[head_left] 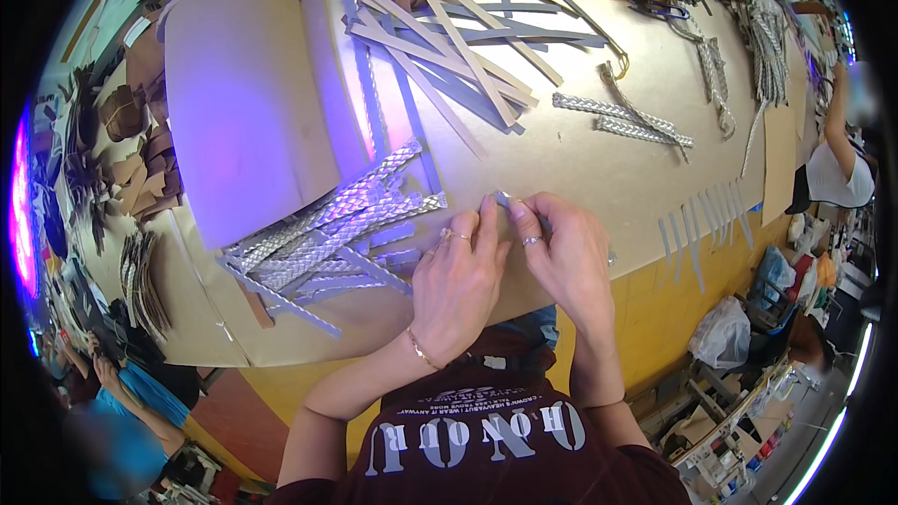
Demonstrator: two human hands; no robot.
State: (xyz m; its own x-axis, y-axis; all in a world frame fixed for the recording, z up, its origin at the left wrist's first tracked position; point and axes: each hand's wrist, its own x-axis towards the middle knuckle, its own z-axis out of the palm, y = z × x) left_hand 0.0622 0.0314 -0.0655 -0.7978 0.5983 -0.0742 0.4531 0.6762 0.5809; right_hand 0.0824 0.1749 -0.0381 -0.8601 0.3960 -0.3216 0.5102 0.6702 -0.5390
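One grey strip (502, 198) is pinched in both grips: left hand (456, 282), right hand (569, 262).

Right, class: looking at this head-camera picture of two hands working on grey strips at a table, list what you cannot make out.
- Head view: the small grey strip is mostly covered by the left hand and right hand; its shape is hidden.
- Right edge: a person in a white top is cut off and blurred.
- Top right: the dark scissors are too small for detail.
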